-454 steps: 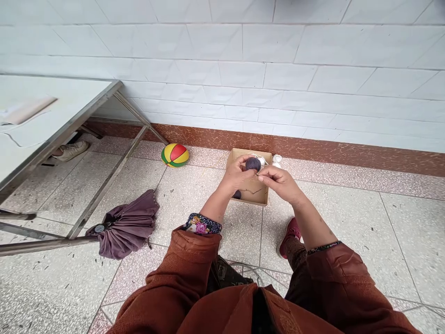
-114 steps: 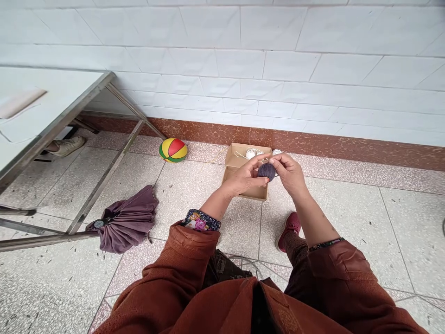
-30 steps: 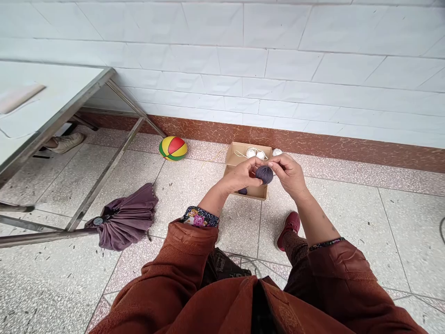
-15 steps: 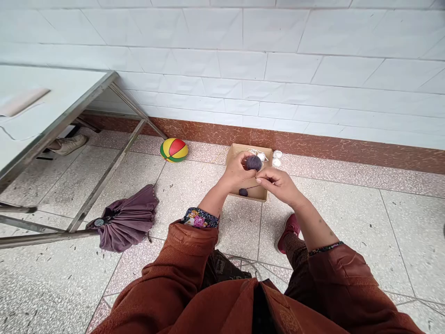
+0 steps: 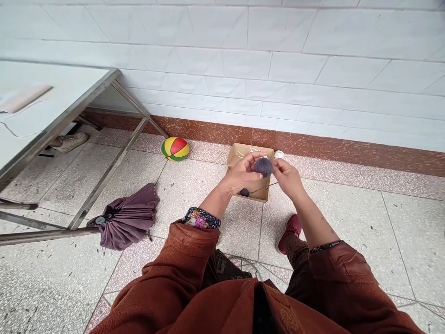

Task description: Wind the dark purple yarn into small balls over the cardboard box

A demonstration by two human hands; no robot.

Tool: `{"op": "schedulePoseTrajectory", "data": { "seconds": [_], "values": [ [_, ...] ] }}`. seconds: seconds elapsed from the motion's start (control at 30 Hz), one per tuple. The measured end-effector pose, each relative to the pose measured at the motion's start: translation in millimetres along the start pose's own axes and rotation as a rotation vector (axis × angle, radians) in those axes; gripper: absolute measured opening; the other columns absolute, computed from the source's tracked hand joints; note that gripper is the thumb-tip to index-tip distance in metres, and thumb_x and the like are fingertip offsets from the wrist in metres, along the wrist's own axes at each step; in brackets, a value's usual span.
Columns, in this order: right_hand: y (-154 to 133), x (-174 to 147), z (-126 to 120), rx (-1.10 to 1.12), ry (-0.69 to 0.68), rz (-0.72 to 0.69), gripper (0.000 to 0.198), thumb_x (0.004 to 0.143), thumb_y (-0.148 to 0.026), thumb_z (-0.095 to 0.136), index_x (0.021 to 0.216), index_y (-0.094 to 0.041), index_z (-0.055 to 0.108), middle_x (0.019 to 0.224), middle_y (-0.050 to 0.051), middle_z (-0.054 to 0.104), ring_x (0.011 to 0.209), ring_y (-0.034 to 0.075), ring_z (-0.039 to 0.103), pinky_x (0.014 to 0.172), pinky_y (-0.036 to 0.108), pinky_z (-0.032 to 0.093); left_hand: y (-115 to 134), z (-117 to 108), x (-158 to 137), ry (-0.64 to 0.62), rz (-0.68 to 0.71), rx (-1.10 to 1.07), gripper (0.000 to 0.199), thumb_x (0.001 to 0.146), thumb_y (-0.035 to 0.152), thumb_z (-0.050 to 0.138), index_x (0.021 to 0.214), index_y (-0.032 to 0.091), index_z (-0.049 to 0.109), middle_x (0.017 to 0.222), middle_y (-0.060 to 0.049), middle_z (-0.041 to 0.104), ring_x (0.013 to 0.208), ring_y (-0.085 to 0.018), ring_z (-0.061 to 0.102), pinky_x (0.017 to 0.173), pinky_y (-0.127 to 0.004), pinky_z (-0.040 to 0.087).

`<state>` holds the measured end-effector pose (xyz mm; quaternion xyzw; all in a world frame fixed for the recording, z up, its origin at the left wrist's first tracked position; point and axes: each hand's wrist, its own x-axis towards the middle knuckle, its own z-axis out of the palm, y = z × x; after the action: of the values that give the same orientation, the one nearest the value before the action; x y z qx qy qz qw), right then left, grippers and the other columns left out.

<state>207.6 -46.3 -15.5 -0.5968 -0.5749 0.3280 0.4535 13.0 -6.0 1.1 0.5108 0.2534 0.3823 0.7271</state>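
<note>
A dark purple-grey ball of yarn [image 5: 263, 167] is gripped between the thumb and fingers of my left hand [image 5: 246, 171], above a shallow cardboard box [image 5: 259, 196]. At the ball's right side, my right hand [image 5: 285, 176] pinches the yarn strand, its fingers pressed together. From below that hand the strand slants down to a smaller dark yarn ball [image 5: 244, 191] lying in the box. White yarn shows at the back of the box, mostly hidden behind my left fingers. One white yarn ball [image 5: 278, 154] sits on the floor just right of the box.
A yellow, red and green ball [image 5: 175, 149] rests near the wall. A folded purple umbrella [image 5: 129, 218] lies by the metal-framed table [image 5: 79, 99] at left. Another person's shoe [image 5: 72, 141] shows under the table. The tiled wall [image 5: 278, 67] rises behind the box.
Both hands and the held yarn ball have moved a little right and turned. My right hand has gone from below the ball up to its right side, drawing the strand along.
</note>
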Motion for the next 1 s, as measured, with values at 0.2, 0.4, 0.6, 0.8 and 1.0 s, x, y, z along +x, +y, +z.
{"op": "schedulePoseTrajectory", "data": {
  "seconds": [0.2,0.4,0.6,0.8,1.0],
  "values": [
    [-17.5,-11.7,1.6,0.042,-0.330,-0.202,0.028,0.098,-0.048,0.070,0.083,-0.025,0.071,0.078,0.001,0.066,0.072,0.018,0.056,0.071,0.033,0.047,-4.9,-13.2,8.6,0.238,-0.031,0.232,0.052,0.069,0.028,0.083,0.119,0.019,0.070,0.116,-0.007,0.073,0.102,-0.019,0.066,0.100,-0.038,0.051],
    [-20.9,-7.0,-10.3,0.204,-0.080,-0.166,0.031,0.096,-0.055,0.075,0.087,-0.026,0.075,0.084,0.001,0.070,0.077,0.019,0.060,0.074,0.034,0.049,-2.0,-9.2,-0.7,-0.029,-0.103,0.412,0.059,0.068,0.020,0.082,0.126,0.019,0.072,0.113,-0.007,0.071,0.097,-0.019,0.064,0.091,-0.036,0.050],
    [-2.5,-0.5,-3.1,0.052,0.084,-0.028,0.033,0.096,-0.054,0.070,0.081,-0.024,0.068,0.073,-0.001,0.062,0.068,0.017,0.052,0.067,0.032,0.044,-2.3,0.5,-3.6,-0.137,-0.066,0.011,0.073,0.072,0.024,0.090,0.141,0.028,0.067,0.114,-0.006,0.073,0.104,-0.018,0.067,0.096,-0.034,0.053],
    [-7.6,-7.8,5.5,-0.039,-0.204,-0.174,0.027,0.099,-0.045,0.065,0.082,-0.024,0.067,0.075,0.001,0.065,0.069,0.017,0.054,0.069,0.032,0.045,-7.8,-8.6,7.7,0.214,-0.006,0.029,0.051,0.069,0.026,0.091,0.115,0.020,0.072,0.119,-0.007,0.076,0.110,-0.020,0.069,0.105,-0.038,0.052],
    [-22.5,-10.1,-4.4,0.116,-0.247,-0.268,0.024,0.101,-0.047,0.070,0.090,-0.026,0.074,0.085,0.002,0.071,0.077,0.019,0.062,0.075,0.035,0.050,-7.4,-13.0,6.4,0.216,-0.077,0.333,0.057,0.069,0.022,0.088,0.123,0.020,0.072,0.114,-0.006,0.075,0.098,-0.018,0.067,0.098,-0.039,0.052]
  ]
}}
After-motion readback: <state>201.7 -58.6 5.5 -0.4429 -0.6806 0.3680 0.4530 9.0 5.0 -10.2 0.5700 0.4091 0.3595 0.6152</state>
